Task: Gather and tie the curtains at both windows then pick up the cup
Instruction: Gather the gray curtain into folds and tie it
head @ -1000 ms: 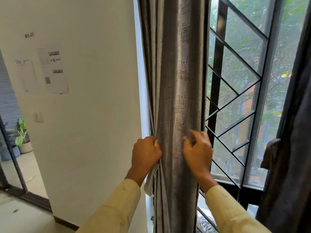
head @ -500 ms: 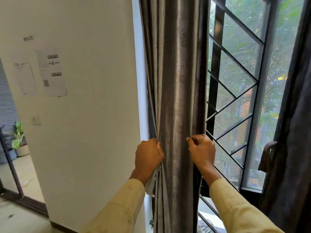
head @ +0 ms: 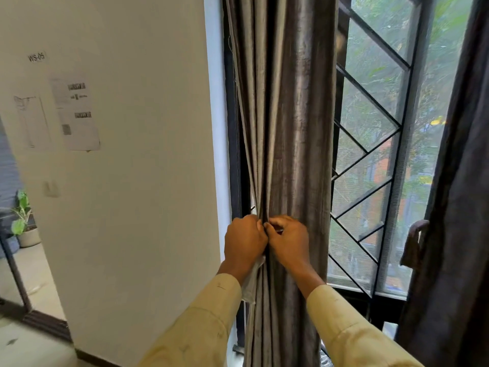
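A grey curtain (head: 288, 115) hangs gathered in folds at the left side of the window (head: 370, 160). My left hand (head: 244, 241) grips the curtain's left folds at waist height, with a pale strip of lining or tie (head: 251, 284) hanging below it. My right hand (head: 289, 241) is curled on the folds right beside it, knuckles touching the left hand. A second, darker curtain (head: 455, 207) hangs tied at the right edge. No cup is in view.
A white wall (head: 137, 154) with taped papers (head: 76, 112) stands to the left of the curtain. Black diagonal window bars (head: 367, 168) lie behind the curtain. A doorway at far left shows a potted plant (head: 23, 221) on the floor.
My right hand has moved left across the curtain front until it meets my left hand, drawing the folds tighter. The view has shifted slightly closer.
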